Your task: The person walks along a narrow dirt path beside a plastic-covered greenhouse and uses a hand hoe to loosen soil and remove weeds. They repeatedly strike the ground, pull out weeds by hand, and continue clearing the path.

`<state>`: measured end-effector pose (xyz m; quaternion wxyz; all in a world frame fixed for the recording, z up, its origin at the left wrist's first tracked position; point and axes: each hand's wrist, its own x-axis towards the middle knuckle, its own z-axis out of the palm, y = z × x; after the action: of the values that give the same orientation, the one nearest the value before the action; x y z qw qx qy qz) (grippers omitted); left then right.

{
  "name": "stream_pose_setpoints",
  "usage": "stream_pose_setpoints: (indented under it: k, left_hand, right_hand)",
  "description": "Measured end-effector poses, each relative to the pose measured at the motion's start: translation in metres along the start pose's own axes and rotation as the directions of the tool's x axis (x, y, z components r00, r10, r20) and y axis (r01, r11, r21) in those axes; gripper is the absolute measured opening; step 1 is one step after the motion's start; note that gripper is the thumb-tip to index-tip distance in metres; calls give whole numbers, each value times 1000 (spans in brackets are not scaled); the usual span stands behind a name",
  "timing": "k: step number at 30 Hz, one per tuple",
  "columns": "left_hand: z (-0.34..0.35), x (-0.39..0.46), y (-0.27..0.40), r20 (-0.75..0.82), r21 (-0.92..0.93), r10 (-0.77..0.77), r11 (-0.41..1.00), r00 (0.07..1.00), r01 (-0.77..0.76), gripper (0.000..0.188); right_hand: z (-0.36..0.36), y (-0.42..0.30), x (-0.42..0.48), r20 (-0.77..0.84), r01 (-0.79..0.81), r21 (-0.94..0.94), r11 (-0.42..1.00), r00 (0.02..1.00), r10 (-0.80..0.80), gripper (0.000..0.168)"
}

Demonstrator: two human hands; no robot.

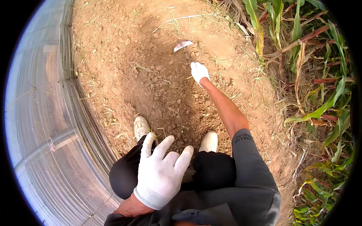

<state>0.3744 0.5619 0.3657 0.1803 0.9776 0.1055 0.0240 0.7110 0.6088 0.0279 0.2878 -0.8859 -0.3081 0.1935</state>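
Note:
My right hand (199, 73), in a white knit glove, is stretched out ahead over the soil and closed around the handle of a small hand hoe (183, 45). The hoe's pale metal blade lies beyond the fist, at or just above the ground; I cannot tell if it touches. Most of the handle is hidden in the glove. Close to my body, my left hand (162, 172) is raised above my knees in a matching glove. Its fingers are spread and nothing is seen in them. Loose, cloddy brown soil (167, 93) lies between the hands.
Clear plastic sheeting of a greenhouse wall (48, 93) curves along the left. Maize plants (319, 84) with green and dry leaves line the right. My pale shoes (209, 141) stand on the soil. Dry stalks (181, 18) and weeds are scattered ahead.

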Motion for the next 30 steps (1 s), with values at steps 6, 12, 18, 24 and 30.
stream_pose_setpoints:
  k: [6,12,18,24,30]
  left_hand:
    - [-18,3,-8,119,-124,-79,988,990,94,55]
    - [-25,-14,-14,110,-161,-52,985,993,69,58]
    - [-32,-25,-18,110,-216,23,976,994,1,60]
    - [-27,-42,-35,110,-232,-34,971,993,58,59]
    - [-30,-46,-42,51,-262,-85,960,995,96,55]
  right_hand:
    - [39,-15,51,39,-64,-85,994,997,67,51]
    - [38,36,-66,207,-44,-235,971,974,94,51]
    - [33,82,-205,121,6,-132,991,993,10,44]
    - [7,12,-115,46,-39,111,993,998,34,44]
    - [26,-54,55,384,-527,495,691,846,370,37]
